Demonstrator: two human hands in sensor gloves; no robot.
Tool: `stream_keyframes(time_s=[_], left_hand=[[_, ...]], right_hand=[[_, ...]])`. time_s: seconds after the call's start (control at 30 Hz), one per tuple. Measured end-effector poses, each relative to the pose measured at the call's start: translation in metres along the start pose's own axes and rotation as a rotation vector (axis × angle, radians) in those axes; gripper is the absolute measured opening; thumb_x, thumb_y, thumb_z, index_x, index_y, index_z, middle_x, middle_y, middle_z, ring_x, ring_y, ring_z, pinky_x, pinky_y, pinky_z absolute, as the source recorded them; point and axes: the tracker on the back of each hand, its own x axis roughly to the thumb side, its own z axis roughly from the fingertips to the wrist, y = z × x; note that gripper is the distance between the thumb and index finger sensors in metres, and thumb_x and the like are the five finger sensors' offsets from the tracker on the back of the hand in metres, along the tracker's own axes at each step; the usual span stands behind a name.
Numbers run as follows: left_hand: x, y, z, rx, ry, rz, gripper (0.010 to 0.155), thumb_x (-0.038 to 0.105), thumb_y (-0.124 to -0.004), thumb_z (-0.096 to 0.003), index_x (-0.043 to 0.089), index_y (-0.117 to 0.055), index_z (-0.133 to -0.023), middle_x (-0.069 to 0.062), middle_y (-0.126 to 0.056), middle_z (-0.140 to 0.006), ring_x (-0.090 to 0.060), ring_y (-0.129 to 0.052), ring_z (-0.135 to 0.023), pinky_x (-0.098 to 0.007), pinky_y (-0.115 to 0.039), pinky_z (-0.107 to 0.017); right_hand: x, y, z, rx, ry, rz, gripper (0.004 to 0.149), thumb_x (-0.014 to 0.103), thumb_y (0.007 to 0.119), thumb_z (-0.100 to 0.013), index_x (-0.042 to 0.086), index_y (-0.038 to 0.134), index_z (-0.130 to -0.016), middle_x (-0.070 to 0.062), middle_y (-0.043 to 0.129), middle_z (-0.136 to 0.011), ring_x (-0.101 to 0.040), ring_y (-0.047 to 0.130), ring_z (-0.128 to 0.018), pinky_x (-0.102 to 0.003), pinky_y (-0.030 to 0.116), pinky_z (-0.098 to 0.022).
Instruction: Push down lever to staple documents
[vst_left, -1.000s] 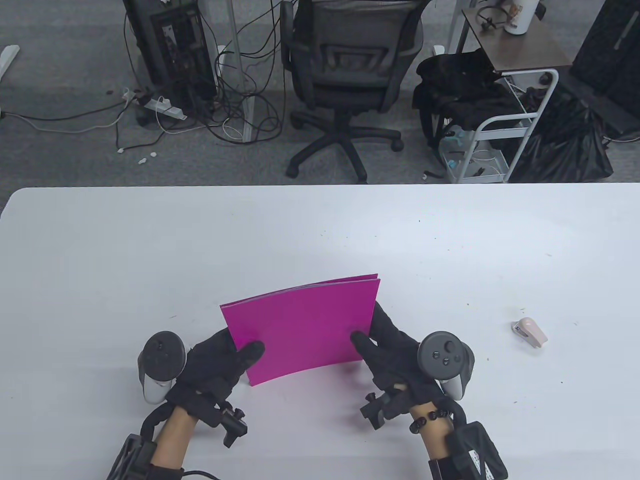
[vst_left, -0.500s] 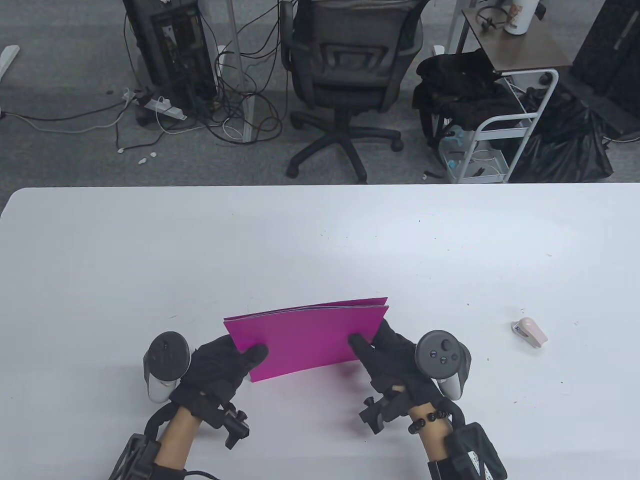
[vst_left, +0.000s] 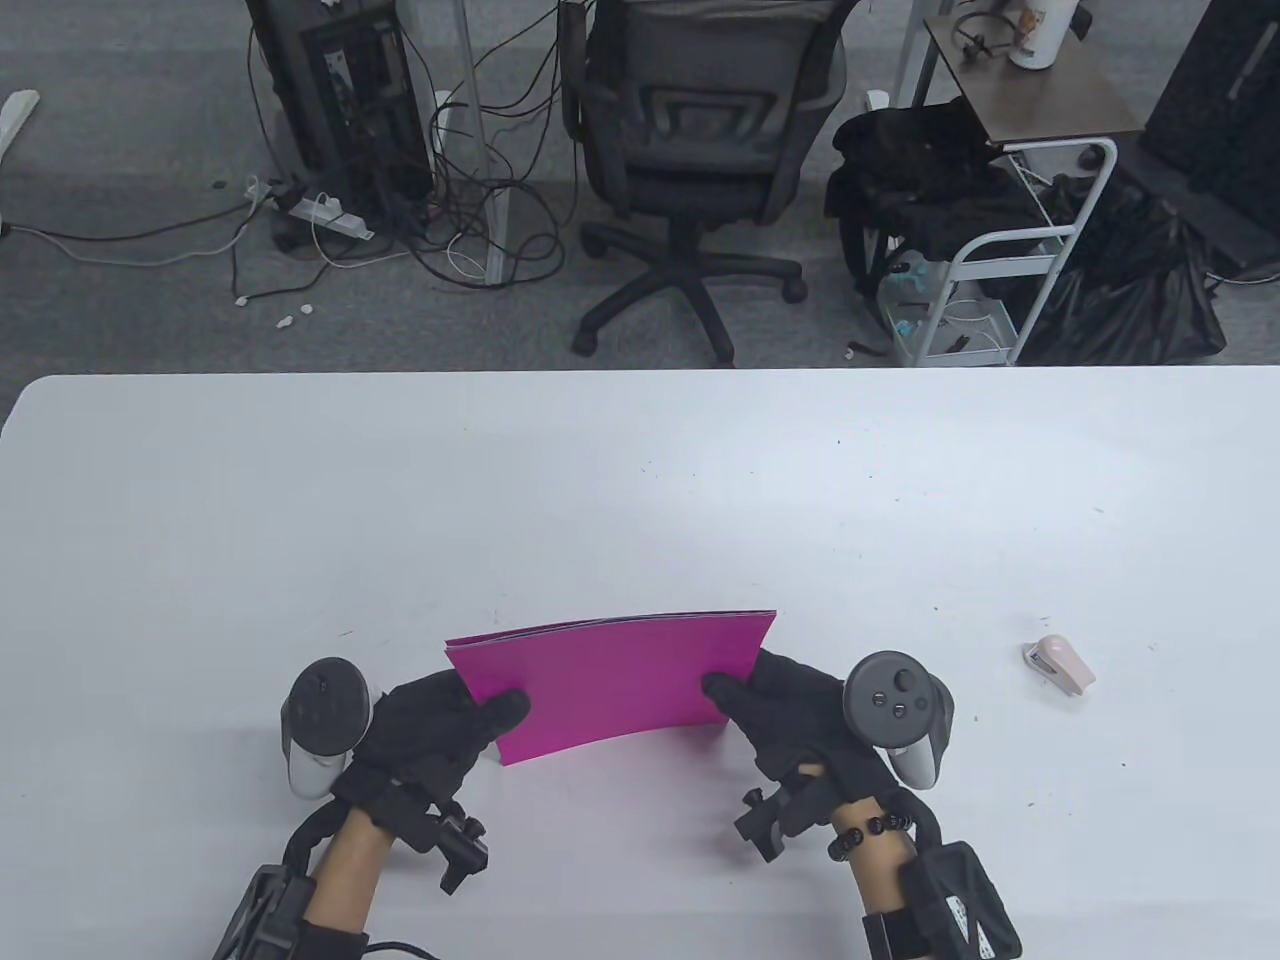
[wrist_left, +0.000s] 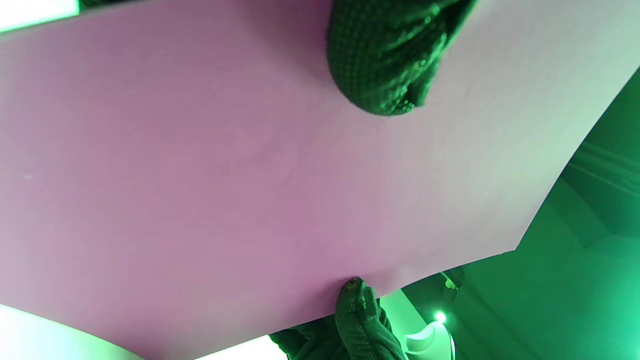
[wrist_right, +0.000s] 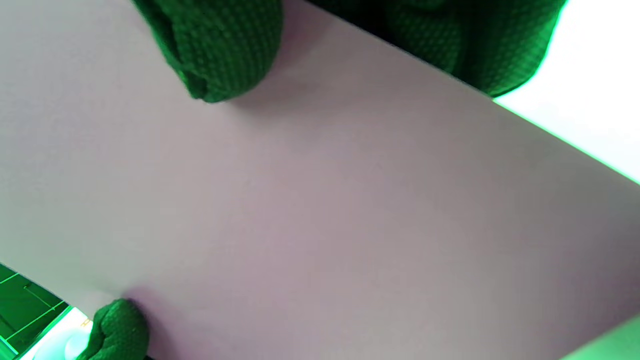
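A stack of magenta sheets (vst_left: 610, 680) stands on its lower edge on the white table (vst_left: 640, 480), bowed slightly and tilted toward me. My left hand (vst_left: 450, 715) grips its left side, thumb on the front. My right hand (vst_left: 775, 705) grips its right side, thumb on the front. The sheets fill the left wrist view (wrist_left: 250, 175) and the right wrist view (wrist_right: 325, 210), with a thumb over the paper in each. A small pink stapler (vst_left: 1060, 665) lies on the table to the right of my right hand, untouched.
An office chair (vst_left: 700, 160), a computer tower with cables (vst_left: 340, 100), a white cart with black cloth (vst_left: 980, 220) and a black bag (vst_left: 1130, 290) stand on the floor beyond the table's far edge.
Both hands have tipped the stack from nearly upright to leaning back and lower, so its top edge has dropped and its sheets sit more evenly. The stapler has not moved.
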Motion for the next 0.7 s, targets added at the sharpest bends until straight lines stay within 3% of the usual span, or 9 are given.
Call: stream_keyframes(time_s=[0.7], left_hand=[[0.0019,-0.0029,0.0014,0.064,-0.01,-0.061,0.042,0.029,-0.083,-0.0533,0.019,-0.084,-0.094,-0.007,-0.1,-0.09,-0.033,-0.103,-0.081,-0.061,-0.086,-0.06]], right_hand=[[-0.0037,0.001,0.0002,0.024,0.022,0.006,0.044,0.033,0.079,-0.049,0.013,0.08,-0.088,-0.015,0.091,-0.085,-0.041,0.097,-0.074,-0.059,0.078,-0.06]])
